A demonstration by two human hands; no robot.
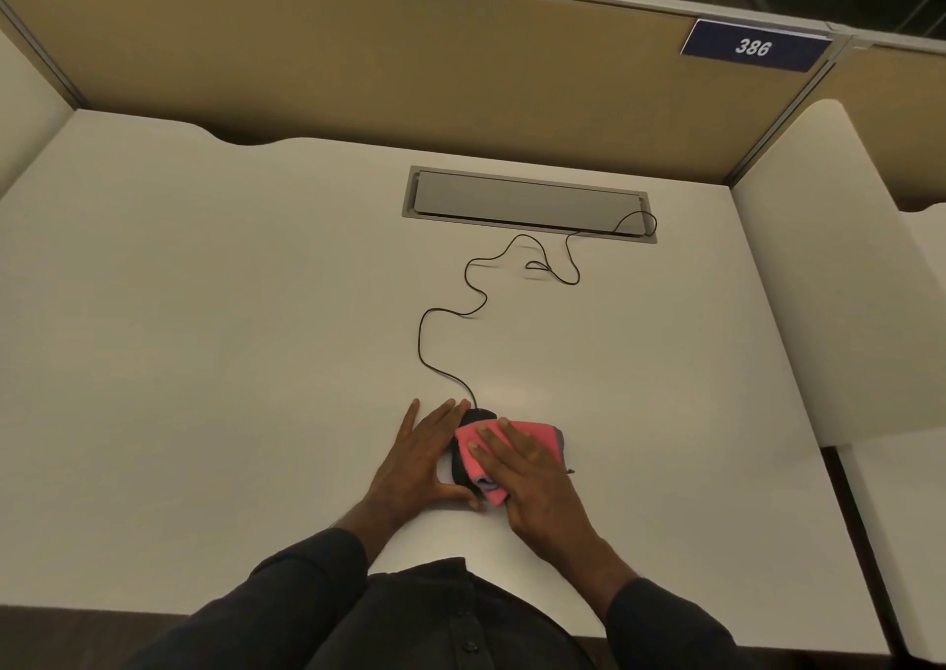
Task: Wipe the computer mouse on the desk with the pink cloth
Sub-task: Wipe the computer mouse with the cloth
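Dark long sleeves (665,623) and a dark buttoned shirt front are filling the bottom edge, cut off by the frame so only the forearms and chest are showing. Both arms are reaching out over the near middle of the plain white desk (205,362).

Just beyond the cuffs, the right hand (532,485) is lying flat with fingers spread and relaxed, pressing down on the folded pink cloth with a grey-blue edge (532,431) rather than clenching it. That cloth is draping over the black corded computer mouse (473,418), which is sitting on the desk near the front edge, slightly right of centre. Most of the mouse is hidden: only its dark far end and a sliver of its left side are peeking out.

The left hand (420,457) is resting just left of the mouse, fingers extended along its side and thumb curled toward its near end, bracing it loosely. Whether the thumb is actually touching the mouse or the cloth is hard to tell.

Farther out, the thin black cable (425,331) is snaking in loose loops across the desk to the grey rectangular cable hatch (527,198), where its end is disappearing from sight.

At the far edge, tan fabric partition panels (358,55) are rising, and a dark blue plate reading 386 (755,46) is sitting at the far right.
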